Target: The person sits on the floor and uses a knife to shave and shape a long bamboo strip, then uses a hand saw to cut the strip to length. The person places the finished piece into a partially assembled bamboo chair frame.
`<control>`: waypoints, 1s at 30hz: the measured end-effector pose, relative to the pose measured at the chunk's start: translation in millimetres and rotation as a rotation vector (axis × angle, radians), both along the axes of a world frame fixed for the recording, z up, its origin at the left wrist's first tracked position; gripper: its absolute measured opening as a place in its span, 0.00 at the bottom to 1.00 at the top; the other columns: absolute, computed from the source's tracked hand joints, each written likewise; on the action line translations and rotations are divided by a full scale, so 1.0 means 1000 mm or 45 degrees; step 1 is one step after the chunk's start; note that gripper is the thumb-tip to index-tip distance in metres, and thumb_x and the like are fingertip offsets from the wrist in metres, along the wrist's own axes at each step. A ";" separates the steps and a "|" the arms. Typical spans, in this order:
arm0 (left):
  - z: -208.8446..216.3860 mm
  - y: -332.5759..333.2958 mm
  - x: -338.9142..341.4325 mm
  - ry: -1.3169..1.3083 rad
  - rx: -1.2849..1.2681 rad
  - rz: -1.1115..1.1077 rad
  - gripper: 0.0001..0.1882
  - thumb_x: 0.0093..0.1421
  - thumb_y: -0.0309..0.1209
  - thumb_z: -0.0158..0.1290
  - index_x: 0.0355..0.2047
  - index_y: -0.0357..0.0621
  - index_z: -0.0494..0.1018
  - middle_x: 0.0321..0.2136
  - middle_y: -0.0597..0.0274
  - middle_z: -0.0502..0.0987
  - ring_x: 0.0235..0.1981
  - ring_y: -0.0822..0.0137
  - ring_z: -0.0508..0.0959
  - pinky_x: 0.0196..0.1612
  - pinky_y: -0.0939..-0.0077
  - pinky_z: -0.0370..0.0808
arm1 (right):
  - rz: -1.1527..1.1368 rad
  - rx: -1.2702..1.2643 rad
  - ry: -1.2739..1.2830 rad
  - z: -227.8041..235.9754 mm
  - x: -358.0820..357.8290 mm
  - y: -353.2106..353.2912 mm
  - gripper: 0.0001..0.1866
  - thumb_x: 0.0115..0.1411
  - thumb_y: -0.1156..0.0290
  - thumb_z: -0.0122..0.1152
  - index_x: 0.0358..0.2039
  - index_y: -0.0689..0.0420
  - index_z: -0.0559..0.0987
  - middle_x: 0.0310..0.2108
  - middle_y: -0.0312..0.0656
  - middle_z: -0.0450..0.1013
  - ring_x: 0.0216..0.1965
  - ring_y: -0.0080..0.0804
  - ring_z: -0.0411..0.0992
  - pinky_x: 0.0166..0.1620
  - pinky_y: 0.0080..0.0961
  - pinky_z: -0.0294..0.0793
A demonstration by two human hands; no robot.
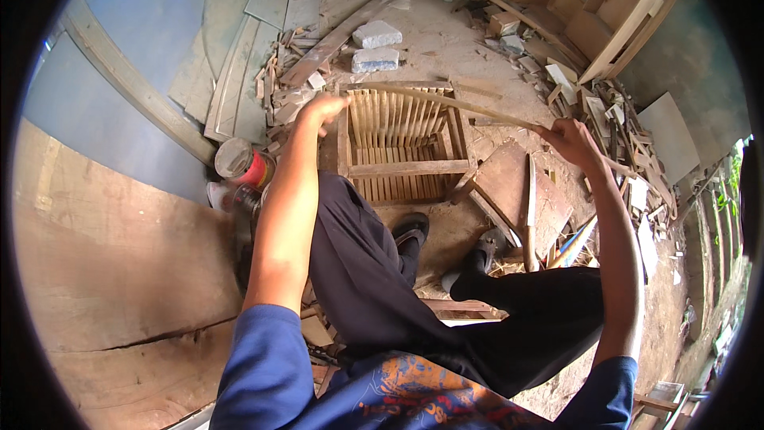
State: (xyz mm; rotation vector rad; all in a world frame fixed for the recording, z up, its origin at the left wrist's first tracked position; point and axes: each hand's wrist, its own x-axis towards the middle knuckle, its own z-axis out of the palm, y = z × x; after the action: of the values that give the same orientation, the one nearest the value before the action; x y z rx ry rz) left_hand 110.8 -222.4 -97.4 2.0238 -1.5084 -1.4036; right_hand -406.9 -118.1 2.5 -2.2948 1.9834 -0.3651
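Observation:
A long thin wooden strip point(485, 113) slants over the far edge of a slatted wooden frame point(410, 168) on the ground before me. My right hand point(569, 142) is closed round the strip, whose tail runs on past it to the right. My left hand point(321, 111) is at the frame's far left corner, fingers curled; what they grip, if anything, is hidden. Rows of narrow slats point(398, 115) line the inside of the frame. Right of the frame, a long-bladed tool point(531, 191) with a wooden handle rests against a flat brown board point(509, 171).
Two whitish blocks point(376, 60) lie beyond the frame, beside a long plank point(338, 38). A red can point(253, 167) stands by my left forearm. Wood scraps point(609, 123) are heaped at the right, and a wooden shelf-like structure point(581, 12) stands at the far right. Large panels point(127, 247) rise at the left.

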 end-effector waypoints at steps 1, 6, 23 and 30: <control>-0.006 -0.002 0.003 -0.074 0.102 -0.005 0.44 0.65 0.55 0.53 0.70 0.39 0.52 0.67 0.36 0.58 0.68 0.44 0.61 0.55 0.33 0.72 | 0.014 0.005 -0.015 0.005 0.001 0.001 0.25 0.59 0.48 0.68 0.29 0.63 0.82 0.21 0.50 0.75 0.24 0.41 0.75 0.32 0.38 0.73; -0.025 -0.008 0.001 -0.165 0.367 -0.072 0.48 0.65 0.58 0.50 0.73 0.44 0.46 0.69 0.36 0.55 0.69 0.41 0.59 0.54 0.29 0.72 | -0.051 0.080 -0.029 0.039 0.014 0.007 0.24 0.60 0.48 0.66 0.33 0.61 0.83 0.24 0.49 0.78 0.29 0.42 0.79 0.38 0.39 0.76; -0.090 -0.005 -0.045 -0.429 -0.064 0.298 0.43 0.66 0.48 0.53 0.71 0.34 0.50 0.70 0.40 0.55 0.70 0.46 0.59 0.70 0.53 0.60 | 0.059 -0.141 -0.151 -0.058 0.048 -0.117 0.23 0.61 0.48 0.63 0.34 0.59 0.82 0.30 0.54 0.80 0.37 0.57 0.78 0.41 0.47 0.77; -0.152 0.006 -0.022 -0.210 -0.644 0.765 0.29 0.54 0.31 0.61 0.57 0.34 0.71 0.52 0.45 0.78 0.55 0.51 0.77 0.56 0.62 0.71 | 0.112 -0.146 -0.158 -0.084 0.035 -0.168 0.24 0.61 0.46 0.61 0.35 0.58 0.83 0.33 0.56 0.79 0.39 0.57 0.79 0.42 0.48 0.77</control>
State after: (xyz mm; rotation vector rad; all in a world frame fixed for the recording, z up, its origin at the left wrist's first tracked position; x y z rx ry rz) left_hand 88.4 -216.6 -249.6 2.0336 -1.0244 -0.5693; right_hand -371.6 -285.6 -81.5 -2.3537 1.8417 -0.6120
